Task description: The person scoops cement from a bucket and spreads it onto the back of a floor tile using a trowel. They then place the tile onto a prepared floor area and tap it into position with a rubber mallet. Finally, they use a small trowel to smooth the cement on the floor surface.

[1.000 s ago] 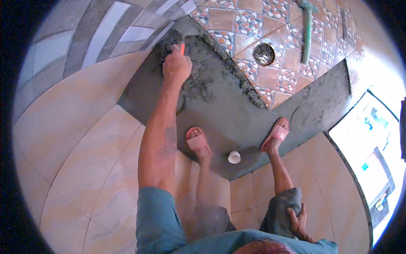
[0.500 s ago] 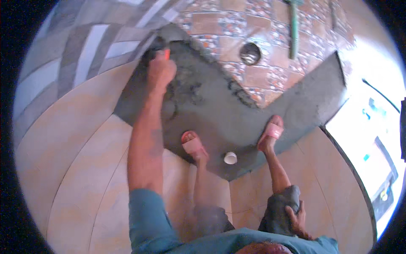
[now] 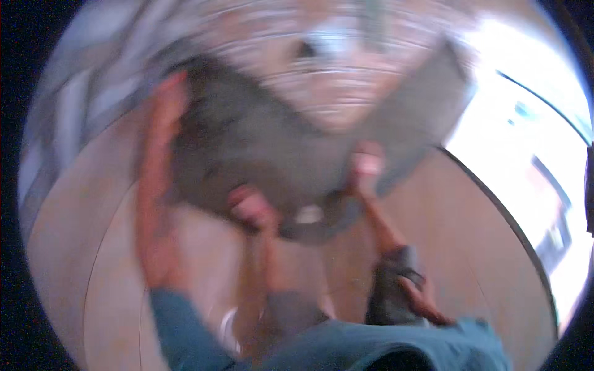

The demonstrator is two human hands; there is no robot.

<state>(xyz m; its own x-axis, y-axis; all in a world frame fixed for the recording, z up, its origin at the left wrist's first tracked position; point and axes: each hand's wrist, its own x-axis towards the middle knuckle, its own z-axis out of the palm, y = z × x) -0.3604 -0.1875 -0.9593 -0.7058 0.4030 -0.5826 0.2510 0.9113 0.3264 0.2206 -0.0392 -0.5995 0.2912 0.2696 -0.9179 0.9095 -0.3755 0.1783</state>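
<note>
My left hand point(image 3: 167, 102) is stretched out to the far left, closed round the orange handle point(image 3: 177, 80) of what looks like a trowel. Motion smears it, and its blade cannot be made out. Beneath and beside it lies dark grey wet mortar point(image 3: 266, 136), spread in a bent strip over the floor. My right hand point(image 3: 422, 298) holds nothing and lies with fingers apart on my right knee, over the rolled-up dark trouser leg point(image 3: 390, 290).
My feet, in pink slippers point(image 3: 252, 207), stand on the mortar. Between them is a small white round piece point(image 3: 309, 214). Beyond lies patterned tile point(image 3: 334, 93) with a dark round hole point(image 3: 303, 49) and a blurred green object point(image 3: 374, 25). Pale tiled walls point(image 3: 445, 229) curve round me.
The whole view has shifted and blurred, with the floor and my feet now farther left and higher. My left hand keeps the orange handle; my right hand stays on the knee.
</note>
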